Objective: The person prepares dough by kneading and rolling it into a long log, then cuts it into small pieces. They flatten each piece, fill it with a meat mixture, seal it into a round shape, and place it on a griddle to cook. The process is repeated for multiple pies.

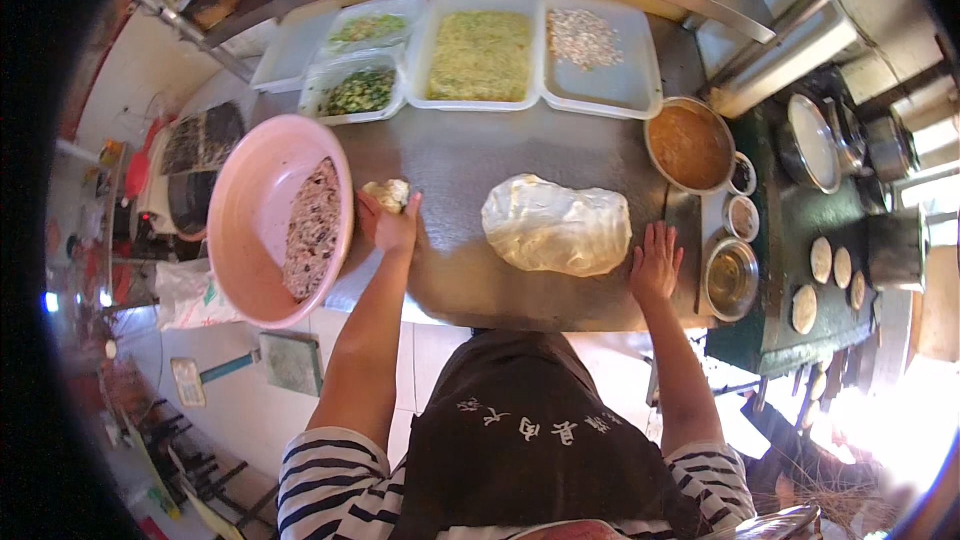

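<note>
On the metal worktop [457, 240], a large slab of pale dough [556, 225] lies before me, smooth and shiny. My left hand [388, 221] is at a small, lumpy yellowish-white piece [390, 195], beside the rim of a pink plastic basin [341, 165]; the thumb and fingers lie around its near side. A pinkish mixture with dark bits [313, 232] rests inside the basin. To the right of the dough, my right hand [657, 259] lies palm down on the worktop with its fingers spread, holding nothing.
Plastic trays of chopped green filling [361, 92], yellowish-green mixture [480, 52] and pale bits [581, 37] line the back. At right stand a metal bowl of orange-brown paste [690, 144], small bowls and a metal bowl of liquid [730, 279]. Flat breads [805, 309] lie on a griddle farther right.
</note>
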`<state>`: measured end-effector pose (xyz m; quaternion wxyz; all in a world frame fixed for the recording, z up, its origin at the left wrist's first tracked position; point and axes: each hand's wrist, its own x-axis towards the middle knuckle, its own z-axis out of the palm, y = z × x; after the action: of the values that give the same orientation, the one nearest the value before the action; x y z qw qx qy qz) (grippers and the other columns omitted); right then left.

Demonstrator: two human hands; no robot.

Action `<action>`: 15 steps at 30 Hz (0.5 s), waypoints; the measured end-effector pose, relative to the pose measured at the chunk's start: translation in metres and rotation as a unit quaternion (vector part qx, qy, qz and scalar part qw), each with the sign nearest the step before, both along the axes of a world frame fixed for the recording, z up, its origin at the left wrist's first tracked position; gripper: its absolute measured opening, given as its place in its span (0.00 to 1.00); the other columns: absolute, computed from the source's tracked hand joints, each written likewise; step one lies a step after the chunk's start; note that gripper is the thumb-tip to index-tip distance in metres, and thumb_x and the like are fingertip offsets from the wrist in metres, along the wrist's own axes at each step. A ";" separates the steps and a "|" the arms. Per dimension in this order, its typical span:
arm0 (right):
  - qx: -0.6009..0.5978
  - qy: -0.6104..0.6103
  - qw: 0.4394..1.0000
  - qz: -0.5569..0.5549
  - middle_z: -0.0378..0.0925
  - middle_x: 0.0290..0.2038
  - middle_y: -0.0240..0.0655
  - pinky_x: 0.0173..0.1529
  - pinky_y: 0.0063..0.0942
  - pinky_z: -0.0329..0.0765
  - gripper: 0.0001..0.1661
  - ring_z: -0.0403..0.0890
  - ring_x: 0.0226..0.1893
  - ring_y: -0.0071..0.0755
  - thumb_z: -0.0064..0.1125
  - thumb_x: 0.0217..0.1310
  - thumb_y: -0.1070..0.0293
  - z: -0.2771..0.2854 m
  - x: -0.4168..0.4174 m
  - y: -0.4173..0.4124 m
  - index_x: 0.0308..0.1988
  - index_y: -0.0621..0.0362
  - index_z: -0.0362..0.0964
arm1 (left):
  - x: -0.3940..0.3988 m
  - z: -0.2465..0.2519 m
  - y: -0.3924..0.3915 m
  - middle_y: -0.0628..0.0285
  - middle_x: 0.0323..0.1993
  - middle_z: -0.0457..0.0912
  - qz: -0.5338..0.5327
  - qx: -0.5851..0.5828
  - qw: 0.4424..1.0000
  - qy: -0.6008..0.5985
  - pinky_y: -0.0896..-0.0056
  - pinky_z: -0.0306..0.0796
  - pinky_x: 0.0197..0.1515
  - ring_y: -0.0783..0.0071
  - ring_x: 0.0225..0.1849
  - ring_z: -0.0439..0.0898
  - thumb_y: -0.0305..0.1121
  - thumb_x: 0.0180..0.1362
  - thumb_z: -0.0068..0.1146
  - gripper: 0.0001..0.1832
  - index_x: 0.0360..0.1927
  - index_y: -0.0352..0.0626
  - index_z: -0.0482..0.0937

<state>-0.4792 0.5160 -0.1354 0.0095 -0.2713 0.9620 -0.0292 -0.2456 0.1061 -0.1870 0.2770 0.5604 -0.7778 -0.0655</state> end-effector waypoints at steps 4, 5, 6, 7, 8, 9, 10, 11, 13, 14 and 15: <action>-0.054 0.059 0.997 -0.012 0.51 0.70 0.44 0.69 0.56 0.49 0.31 0.50 0.71 0.49 0.45 0.67 0.57 0.019 -0.029 -0.008 0.65 0.56 0.57 | -0.051 0.014 -0.015 0.50 0.57 0.72 -0.175 0.246 0.916 0.265 0.61 0.69 0.58 0.56 0.56 0.74 0.29 0.48 0.66 0.36 0.63 0.43 0.66; -0.129 0.071 0.989 -0.028 0.54 0.68 0.47 0.68 0.54 0.52 0.31 0.55 0.68 0.51 0.49 0.65 0.58 0.023 -0.034 -0.021 0.63 0.59 0.59 | -0.073 0.026 0.003 0.54 0.56 0.74 -0.239 0.323 0.853 0.334 0.64 0.71 0.57 0.61 0.54 0.75 0.23 0.48 0.64 0.35 0.62 0.45 0.68; -0.181 -0.008 0.982 -0.052 0.57 0.66 0.52 0.67 0.47 0.57 0.32 0.60 0.66 0.55 0.52 0.64 0.57 0.038 -0.027 -0.044 0.63 0.60 0.60 | -0.087 0.046 0.033 0.56 0.56 0.73 -0.304 0.423 0.771 0.367 0.65 0.70 0.57 0.65 0.55 0.74 0.21 0.47 0.64 0.36 0.62 0.45 0.67; -0.296 -0.149 0.941 -0.069 0.62 0.63 0.55 0.65 0.38 0.62 0.34 0.65 0.63 0.52 0.54 0.65 0.53 0.051 -0.015 -0.069 0.63 0.62 0.60 | -0.103 0.072 0.065 0.58 0.57 0.73 -0.362 0.511 0.673 0.394 0.66 0.69 0.58 0.68 0.56 0.73 0.20 0.45 0.64 0.37 0.62 0.45 0.66; -0.400 -0.277 0.870 -0.079 0.69 0.58 0.53 0.63 0.34 0.65 0.35 0.70 0.61 0.44 0.56 0.64 0.52 0.043 -0.009 -0.083 0.62 0.63 0.61 | -0.116 0.092 0.096 0.58 0.58 0.71 -0.440 0.516 0.648 0.347 0.66 0.67 0.60 0.69 0.59 0.71 0.20 0.45 0.66 0.39 0.63 0.45 0.65; -0.559 -0.339 0.754 -0.062 0.76 0.53 0.47 0.58 0.32 0.69 0.36 0.75 0.54 0.36 0.59 0.62 0.52 0.038 0.009 -0.108 0.61 0.63 0.62 | -0.127 0.097 0.126 0.59 0.56 0.72 -0.460 0.553 0.582 0.379 0.67 0.68 0.58 0.71 0.58 0.70 0.22 0.44 0.70 0.37 0.60 0.42 0.66; -0.449 -0.400 0.797 -0.050 0.79 0.44 0.39 0.51 0.31 0.73 0.33 0.77 0.45 0.30 0.62 0.60 0.51 0.050 0.009 -0.123 0.57 0.62 0.69 | -0.133 0.078 0.139 0.62 0.48 0.74 -0.467 0.503 0.635 0.354 0.71 0.68 0.55 0.73 0.51 0.72 0.24 0.43 0.72 0.33 0.53 0.40 0.68; -0.439 -0.397 0.799 -0.109 0.80 0.36 0.34 0.44 0.26 0.74 0.27 0.77 0.38 0.25 0.61 0.61 0.50 0.086 0.032 -0.147 0.46 0.63 0.77 | -0.135 0.051 0.150 0.67 0.33 0.74 -0.367 0.537 0.628 0.428 0.72 0.71 0.44 0.76 0.39 0.74 0.30 0.47 0.72 0.24 0.44 0.39 0.71; -0.390 -0.317 0.834 -0.228 0.79 0.27 0.26 0.34 0.22 0.72 0.18 0.75 0.28 0.18 0.62 0.61 0.55 0.095 0.034 -0.150 0.39 0.60 0.80 | -0.144 0.088 0.176 0.70 0.23 0.72 -0.207 0.634 0.689 0.283 0.73 0.67 0.32 0.79 0.27 0.71 0.37 0.52 0.69 0.17 0.38 0.39 0.74; -0.466 -0.286 0.809 -0.216 0.78 0.26 0.27 0.33 0.21 0.72 0.18 0.74 0.28 0.17 0.63 0.60 0.55 0.077 0.034 -0.155 0.37 0.59 0.80 | -0.150 0.093 0.183 0.70 0.23 0.73 -0.225 0.573 0.730 0.298 0.75 0.66 0.30 0.81 0.27 0.71 0.38 0.54 0.67 0.15 0.37 0.39 0.75; -0.536 -0.251 0.779 -0.207 0.78 0.25 0.27 0.32 0.20 0.71 0.18 0.74 0.27 0.16 0.64 0.59 0.54 0.041 0.033 -0.158 0.35 0.59 0.81 | -0.154 0.095 0.191 0.70 0.23 0.74 -0.242 0.513 0.764 0.309 0.77 0.65 0.29 0.83 0.27 0.71 0.39 0.57 0.64 0.14 0.36 0.39 0.77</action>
<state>-0.4458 0.3581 -0.0940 0.0972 -0.0104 0.7880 -0.6079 -0.3999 0.2970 -0.0924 0.1483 0.3616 -0.6105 -0.6889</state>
